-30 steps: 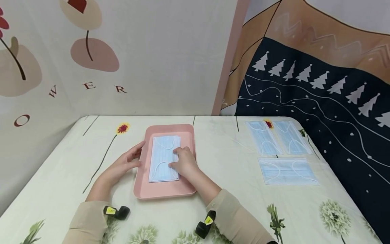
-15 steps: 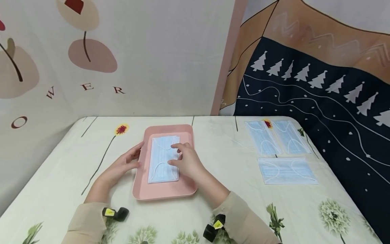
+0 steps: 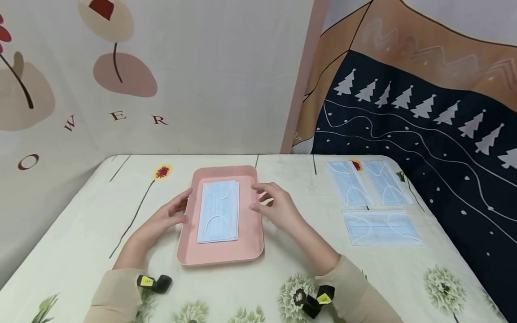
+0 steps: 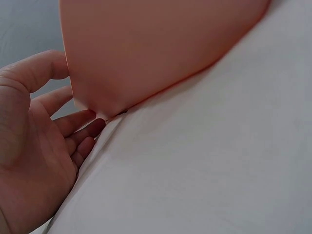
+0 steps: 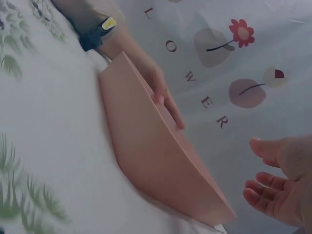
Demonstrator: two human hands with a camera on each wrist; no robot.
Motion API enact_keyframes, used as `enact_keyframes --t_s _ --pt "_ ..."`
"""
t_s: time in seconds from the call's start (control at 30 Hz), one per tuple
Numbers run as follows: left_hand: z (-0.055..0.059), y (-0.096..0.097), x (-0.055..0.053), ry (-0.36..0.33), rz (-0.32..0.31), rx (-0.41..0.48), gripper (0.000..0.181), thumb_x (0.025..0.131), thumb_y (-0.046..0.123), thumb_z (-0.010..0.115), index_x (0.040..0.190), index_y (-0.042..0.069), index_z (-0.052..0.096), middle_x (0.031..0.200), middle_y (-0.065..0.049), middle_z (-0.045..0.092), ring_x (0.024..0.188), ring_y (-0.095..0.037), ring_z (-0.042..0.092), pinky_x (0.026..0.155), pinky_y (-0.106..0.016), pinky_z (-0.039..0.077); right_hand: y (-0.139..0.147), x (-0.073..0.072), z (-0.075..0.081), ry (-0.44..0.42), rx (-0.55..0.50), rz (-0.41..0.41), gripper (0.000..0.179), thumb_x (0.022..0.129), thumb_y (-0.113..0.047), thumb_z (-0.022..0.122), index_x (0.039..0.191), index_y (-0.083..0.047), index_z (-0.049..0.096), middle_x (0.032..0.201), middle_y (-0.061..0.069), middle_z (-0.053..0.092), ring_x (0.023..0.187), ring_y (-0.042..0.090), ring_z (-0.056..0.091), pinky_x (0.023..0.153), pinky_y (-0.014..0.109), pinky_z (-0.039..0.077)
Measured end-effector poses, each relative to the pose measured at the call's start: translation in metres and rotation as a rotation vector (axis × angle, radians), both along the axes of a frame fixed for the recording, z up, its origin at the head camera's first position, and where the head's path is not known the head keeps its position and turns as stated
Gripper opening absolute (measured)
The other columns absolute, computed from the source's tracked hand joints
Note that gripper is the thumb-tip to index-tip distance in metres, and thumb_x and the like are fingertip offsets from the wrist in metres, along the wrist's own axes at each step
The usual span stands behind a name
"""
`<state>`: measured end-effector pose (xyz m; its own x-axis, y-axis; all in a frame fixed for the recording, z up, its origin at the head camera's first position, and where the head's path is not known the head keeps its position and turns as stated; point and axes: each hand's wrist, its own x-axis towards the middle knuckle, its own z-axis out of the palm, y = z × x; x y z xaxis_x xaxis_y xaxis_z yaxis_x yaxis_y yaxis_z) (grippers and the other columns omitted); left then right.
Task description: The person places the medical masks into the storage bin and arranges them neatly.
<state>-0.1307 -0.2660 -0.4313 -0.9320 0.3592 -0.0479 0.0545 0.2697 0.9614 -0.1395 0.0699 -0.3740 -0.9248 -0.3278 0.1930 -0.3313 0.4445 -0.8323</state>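
Note:
A small stack of light blue face masks lies lengthwise in a shallow pink tray, its edges slightly fanned at the right. My left hand rests against the tray's left side, with fingers and thumb extended. In the left wrist view, its thumb and fingertips touch the tray wall. My right hand hovers by the tray's right rim, fingers loosely bent and nothing between them. The right wrist view shows this hand apart from the tray's side wall.
On the right of the table lie two upright masks side by side, and one sideways mask below them. A flower-print cloth covers the table. Printed curtains hang behind it.
My right hand has let go of the mask stack and moved right, from over the masks to the tray's right rim. The left hand and the tray stay in place.

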Motion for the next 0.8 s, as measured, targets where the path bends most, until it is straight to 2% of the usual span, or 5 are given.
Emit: enact_keyframes --t_s 0.3,0.53,0.67,0.8 --pt "-0.002 -0.001 0.0 -0.002 0.001 -0.004 0.073 0.094 0.012 0.06 0.154 0.016 0.019 0.153 -0.016 0.023 0.135 -0.034 0.024 0.093 -0.012 0.03 0.051 -0.005 0.001 0.063 -0.04 -0.078 0.042 0.085 -0.011 0.074 0.125 -0.007 0.062 0.107 0.007 0.062 0.093 0.021 0.063 0.08 0.038 0.05" --pt "-0.002 0.0 0.0 -0.001 -0.004 0.007 0.072 0.094 0.012 0.059 0.154 0.015 0.019 0.153 -0.016 0.023 0.135 -0.035 0.023 0.093 -0.011 0.03 0.09 -0.013 -0.002 0.047 -0.018 -0.172 0.042 0.086 -0.012 0.072 0.126 -0.006 0.061 0.11 0.011 0.061 0.096 0.023 0.062 0.083 0.041 0.049" --pt "-0.001 0.0 0.0 -0.008 -0.004 0.014 0.072 0.094 0.011 0.059 0.154 0.015 0.019 0.153 -0.016 0.023 0.135 -0.035 0.023 0.093 -0.011 0.031 0.112 -0.018 -0.007 0.067 0.006 -0.218 0.041 0.087 -0.012 0.071 0.127 -0.006 0.06 0.111 0.014 0.061 0.097 0.023 0.061 0.083 0.037 0.049" --pt "-0.001 0.0 0.0 -0.011 -0.001 0.014 0.072 0.094 0.011 0.059 0.154 0.015 0.019 0.153 -0.016 0.023 0.136 -0.035 0.023 0.093 -0.011 0.03 0.132 -0.02 -0.014 0.113 0.027 -0.246 0.04 0.088 -0.012 0.071 0.126 -0.005 0.061 0.113 0.015 0.061 0.097 0.024 0.061 0.08 0.026 0.048"
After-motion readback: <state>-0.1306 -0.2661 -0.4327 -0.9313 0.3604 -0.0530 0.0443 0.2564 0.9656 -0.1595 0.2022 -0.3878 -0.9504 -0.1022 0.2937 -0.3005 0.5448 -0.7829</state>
